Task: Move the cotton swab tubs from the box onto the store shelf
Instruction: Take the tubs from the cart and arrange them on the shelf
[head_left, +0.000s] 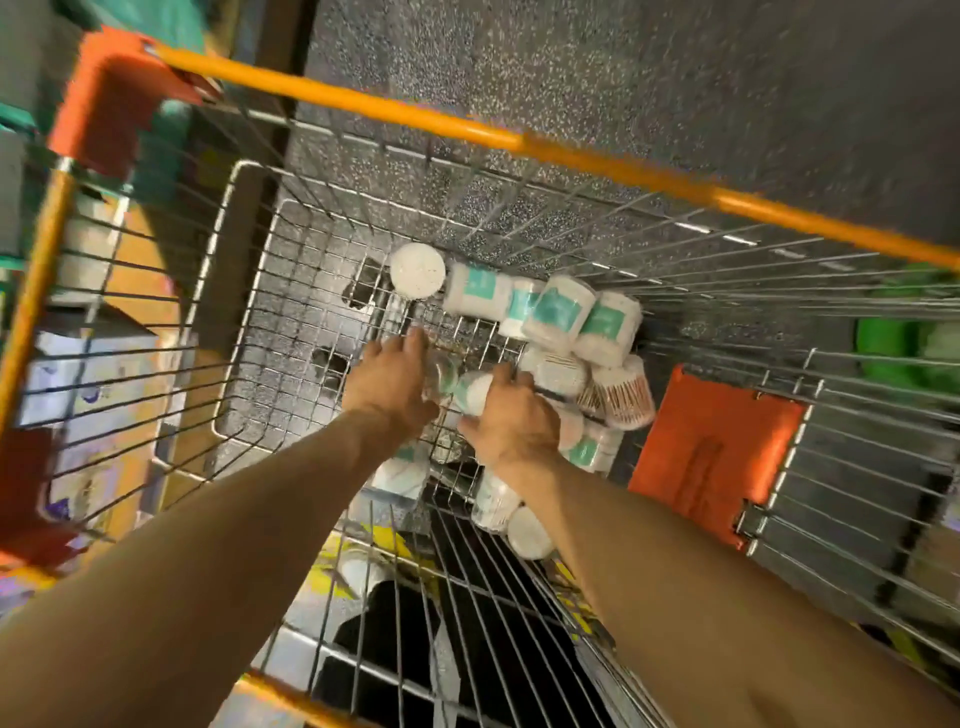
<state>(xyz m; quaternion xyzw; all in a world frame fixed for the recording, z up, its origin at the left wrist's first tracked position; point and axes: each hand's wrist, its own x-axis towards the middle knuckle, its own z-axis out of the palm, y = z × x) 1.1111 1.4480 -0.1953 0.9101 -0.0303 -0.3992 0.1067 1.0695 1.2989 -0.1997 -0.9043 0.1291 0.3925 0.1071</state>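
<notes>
Both my hands reach down into a wire shopping cart (291, 218) with orange rails. Several round cotton swab tubs (558, 312) with white lids and teal labels lie on their sides along the cart's right part. My left hand (389, 379) and my right hand (511, 415) close together around one tub (470, 389) between them; the frame is blurred, so the fingers' hold is unclear. More tubs (597, 447) lie under and beside my right wrist. One tub (418, 270) shows its white lid at the far end.
An orange child-seat flap (711, 457) stands on the cart's right. Shelves with boxed goods (88, 374) run along the left. Speckled dark floor (623, 78) lies beyond the cart. A green object (898, 348) sits outside at the right.
</notes>
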